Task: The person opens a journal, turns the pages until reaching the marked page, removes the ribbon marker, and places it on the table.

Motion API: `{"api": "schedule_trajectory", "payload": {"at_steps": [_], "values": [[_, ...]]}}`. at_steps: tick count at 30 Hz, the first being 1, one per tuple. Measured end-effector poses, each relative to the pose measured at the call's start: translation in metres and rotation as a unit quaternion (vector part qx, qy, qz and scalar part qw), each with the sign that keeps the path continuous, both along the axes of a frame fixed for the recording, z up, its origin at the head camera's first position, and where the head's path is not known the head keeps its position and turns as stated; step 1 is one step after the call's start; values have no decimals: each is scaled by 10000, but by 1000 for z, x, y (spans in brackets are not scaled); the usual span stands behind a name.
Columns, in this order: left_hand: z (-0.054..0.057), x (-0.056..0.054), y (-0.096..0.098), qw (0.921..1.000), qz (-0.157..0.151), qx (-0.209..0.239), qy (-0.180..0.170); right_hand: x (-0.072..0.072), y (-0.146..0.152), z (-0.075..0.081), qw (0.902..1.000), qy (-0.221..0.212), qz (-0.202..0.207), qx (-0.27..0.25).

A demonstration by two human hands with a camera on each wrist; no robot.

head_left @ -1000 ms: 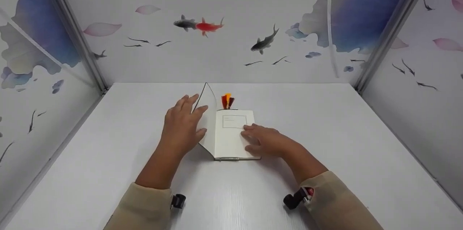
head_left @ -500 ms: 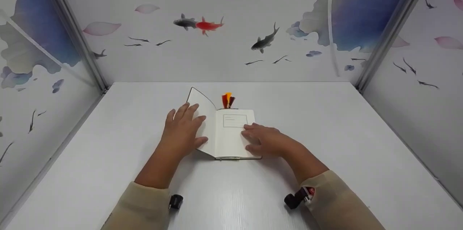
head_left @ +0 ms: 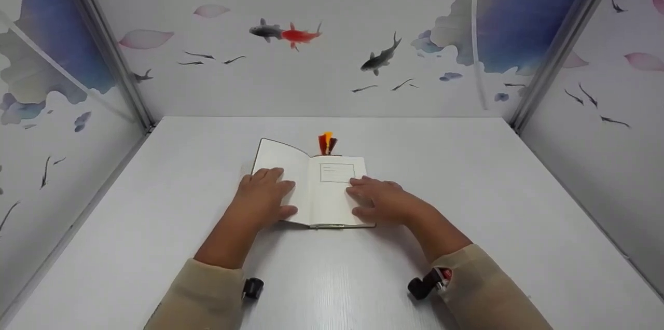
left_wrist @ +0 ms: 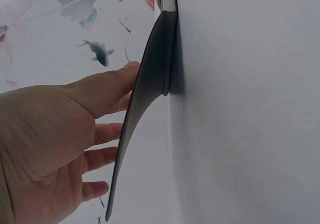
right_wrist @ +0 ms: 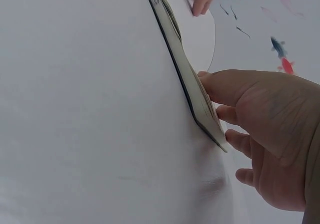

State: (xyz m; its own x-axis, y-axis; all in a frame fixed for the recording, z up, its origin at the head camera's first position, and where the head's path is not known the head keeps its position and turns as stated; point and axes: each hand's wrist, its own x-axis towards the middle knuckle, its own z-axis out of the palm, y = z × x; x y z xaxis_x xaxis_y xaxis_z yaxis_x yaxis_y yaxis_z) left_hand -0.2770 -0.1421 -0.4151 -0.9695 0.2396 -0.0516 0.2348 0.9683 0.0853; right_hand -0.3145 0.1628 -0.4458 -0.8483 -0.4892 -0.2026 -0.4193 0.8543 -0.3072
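Observation:
A notebook (head_left: 332, 200) lies opened on the white table, its right page printed with a small framed box. My left hand (head_left: 262, 197) has its fingers spread on the inside of the dark front cover (head_left: 282, 156). In the left wrist view that cover (left_wrist: 145, 84) slopes up off the table, with the left hand (left_wrist: 55, 134) against its inner face. My right hand (head_left: 381, 200) rests its fingertips on the right page's outer edge. Seen from the right wrist, the right hand (right_wrist: 265, 129) touches the top of the page block (right_wrist: 187, 69) with extended fingers.
Red, orange and dark brown tassels (head_left: 327, 143) stick out beyond the notebook's top edge. White panels (head_left: 332, 86) painted with fish and petals enclose the table (head_left: 441, 153) at the back and both sides. A small black device (head_left: 253, 288) sits at each cuff.
My left hand has pressed the front cover down and leftward, from nearly upright to a low slant. The right hand has stayed in place on the page.

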Motion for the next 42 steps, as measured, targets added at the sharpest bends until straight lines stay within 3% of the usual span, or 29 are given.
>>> {"api": "schedule_trajectory", "payload": {"at_steps": [10,18,29,42], "values": [[-3,-1,-3,9937,186,704,-847,1,-3,1,9998,11,-165,-66],[-9,-7,-5,9847,379,980,-1389,-3,-2,-1,9998,10,-199,-30],[-8,-21,0,9837,153,954,-1514,-1,-6,1,9993,-82,-368,-2],[-11,-16,3,9797,391,1070,-1647,1,-2,5,9996,199,59,-174]]}}
